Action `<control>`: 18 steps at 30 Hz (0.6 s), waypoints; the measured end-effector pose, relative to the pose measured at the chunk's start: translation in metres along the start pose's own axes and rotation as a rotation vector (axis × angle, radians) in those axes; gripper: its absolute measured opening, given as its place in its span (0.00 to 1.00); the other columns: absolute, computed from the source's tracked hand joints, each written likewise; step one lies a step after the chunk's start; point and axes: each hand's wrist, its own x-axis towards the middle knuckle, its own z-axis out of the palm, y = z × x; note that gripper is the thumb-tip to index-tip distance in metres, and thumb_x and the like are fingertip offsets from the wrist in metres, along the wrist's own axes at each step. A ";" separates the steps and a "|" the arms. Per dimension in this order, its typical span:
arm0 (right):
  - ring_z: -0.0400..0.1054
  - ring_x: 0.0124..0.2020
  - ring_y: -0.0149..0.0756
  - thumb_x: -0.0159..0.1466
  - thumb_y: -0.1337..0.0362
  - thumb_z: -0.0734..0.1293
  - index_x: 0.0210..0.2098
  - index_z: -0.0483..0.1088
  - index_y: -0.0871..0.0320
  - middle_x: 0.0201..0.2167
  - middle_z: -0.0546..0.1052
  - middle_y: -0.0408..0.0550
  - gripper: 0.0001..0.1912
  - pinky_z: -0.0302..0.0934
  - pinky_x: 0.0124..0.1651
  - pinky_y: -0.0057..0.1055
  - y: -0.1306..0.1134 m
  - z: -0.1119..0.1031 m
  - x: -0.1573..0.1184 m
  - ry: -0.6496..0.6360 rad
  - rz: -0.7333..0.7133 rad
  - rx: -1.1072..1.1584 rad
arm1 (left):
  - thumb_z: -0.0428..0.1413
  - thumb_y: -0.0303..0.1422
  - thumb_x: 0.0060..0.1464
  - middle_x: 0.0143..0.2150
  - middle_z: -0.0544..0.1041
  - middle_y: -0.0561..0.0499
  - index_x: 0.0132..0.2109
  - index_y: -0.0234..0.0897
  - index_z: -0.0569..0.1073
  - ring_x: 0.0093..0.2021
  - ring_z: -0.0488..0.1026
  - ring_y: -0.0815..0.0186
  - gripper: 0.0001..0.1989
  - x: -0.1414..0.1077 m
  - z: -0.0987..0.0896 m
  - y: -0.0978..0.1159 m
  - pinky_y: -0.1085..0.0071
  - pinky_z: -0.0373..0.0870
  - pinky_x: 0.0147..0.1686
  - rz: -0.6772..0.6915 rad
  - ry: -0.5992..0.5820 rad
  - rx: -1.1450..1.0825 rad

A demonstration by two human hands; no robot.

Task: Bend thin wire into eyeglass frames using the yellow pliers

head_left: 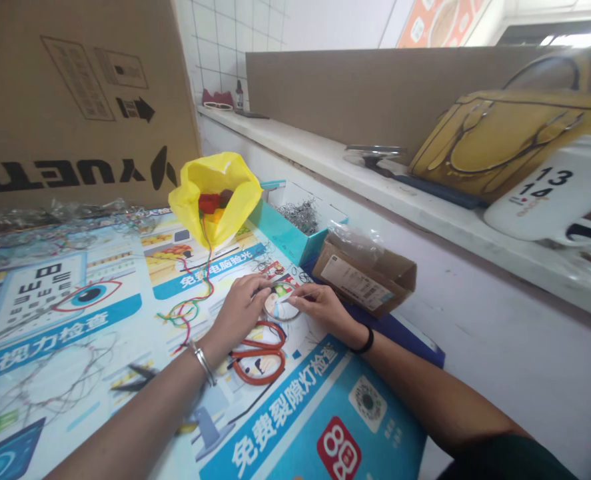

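Over the printed sheet, a thin round wire ring (pixel 282 321) is held between my two hands. My left hand (pixel 245 305) grips its left side, with the fingers curled and partly hidden. From the right, my right hand (pixel 322 309) pinches at the ring's upper right edge; a small pale bit shows by the fingertips, too small to name. Just below the ring lie scissors with orange-red handles (pixel 260 381), their blades hidden under my left hand and forearm. Dark-jawed pliers (pixel 138 379) rest left of my left forearm, which partly covers them.
A yellow bag (pixel 185 198) holds coloured cord (pixel 208 267) that trails onto the printed sheet (pixel 165 427). Behind my hands stand a teal box (pixel 280 230) of tangled wire and a small cardboard box (pixel 395 273). A white mug (pixel 550 193) is on the ledge at right.
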 end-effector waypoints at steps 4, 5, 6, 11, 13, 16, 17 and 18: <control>0.61 0.24 0.27 0.56 0.52 0.67 0.28 0.72 0.60 0.23 0.71 0.42 0.15 0.55 0.29 0.25 -0.009 -0.007 -0.001 0.047 0.098 0.200 | 0.48 0.37 0.57 0.43 0.76 0.50 0.43 0.39 0.73 0.44 0.71 0.62 0.12 -0.003 -0.009 0.015 0.64 0.65 0.46 -0.032 -0.055 -0.133; 0.60 0.24 0.27 0.55 0.52 0.68 0.27 0.72 0.60 0.22 0.70 0.42 0.15 0.55 0.29 0.25 -0.011 -0.008 -0.001 0.056 0.119 0.251 | 0.48 0.38 0.57 0.42 0.76 0.50 0.42 0.39 0.73 0.43 0.72 0.63 0.12 -0.004 -0.011 0.019 0.65 0.66 0.45 -0.026 -0.077 -0.156; 0.60 0.23 0.27 0.54 0.52 0.68 0.27 0.72 0.60 0.22 0.70 0.41 0.15 0.54 0.28 0.25 -0.014 -0.008 -0.002 0.057 0.130 0.288 | 0.49 0.38 0.56 0.41 0.76 0.51 0.42 0.40 0.73 0.42 0.72 0.63 0.12 -0.005 -0.012 0.022 0.66 0.66 0.44 -0.022 -0.086 -0.166; 0.55 0.21 0.24 0.54 0.54 0.69 0.27 0.71 0.60 0.18 0.66 0.38 0.14 0.50 0.25 0.24 -0.020 -0.003 -0.008 -0.015 0.151 0.342 | 0.51 0.35 0.55 0.36 0.77 0.54 0.36 0.40 0.74 0.37 0.73 0.65 0.08 -0.010 -0.010 0.032 0.70 0.66 0.39 0.001 -0.074 -0.139; 0.55 0.21 0.24 0.54 0.55 0.69 0.26 0.71 0.60 0.19 0.66 0.38 0.13 0.50 0.25 0.24 -0.021 -0.002 -0.009 -0.024 0.154 0.389 | 0.51 0.35 0.55 0.34 0.77 0.54 0.35 0.40 0.74 0.36 0.73 0.66 0.08 -0.010 -0.010 0.034 0.70 0.66 0.38 -0.009 -0.067 -0.138; 0.58 0.23 0.26 0.53 0.56 0.70 0.26 0.72 0.60 0.21 0.69 0.40 0.12 0.53 0.28 0.25 -0.022 -0.002 -0.009 0.009 0.153 0.492 | 0.53 0.37 0.54 0.35 0.77 0.54 0.37 0.40 0.74 0.37 0.73 0.66 0.08 -0.009 -0.015 0.038 0.71 0.67 0.38 -0.059 -0.041 -0.189; 0.60 0.24 0.26 0.53 0.56 0.70 0.27 0.72 0.60 0.22 0.70 0.41 0.12 0.53 0.29 0.26 -0.023 -0.002 -0.008 0.030 0.153 0.518 | 0.53 0.38 0.54 0.37 0.77 0.54 0.38 0.40 0.74 0.38 0.73 0.65 0.09 -0.009 -0.018 0.040 0.71 0.67 0.38 -0.072 -0.033 -0.208; 0.60 0.24 0.27 0.53 0.56 0.70 0.27 0.72 0.60 0.22 0.71 0.41 0.12 0.54 0.30 0.26 -0.023 -0.003 -0.008 0.048 0.152 0.537 | 0.53 0.39 0.54 0.38 0.77 0.53 0.39 0.40 0.74 0.39 0.73 0.65 0.09 -0.008 -0.020 0.042 0.71 0.68 0.38 -0.079 -0.026 -0.217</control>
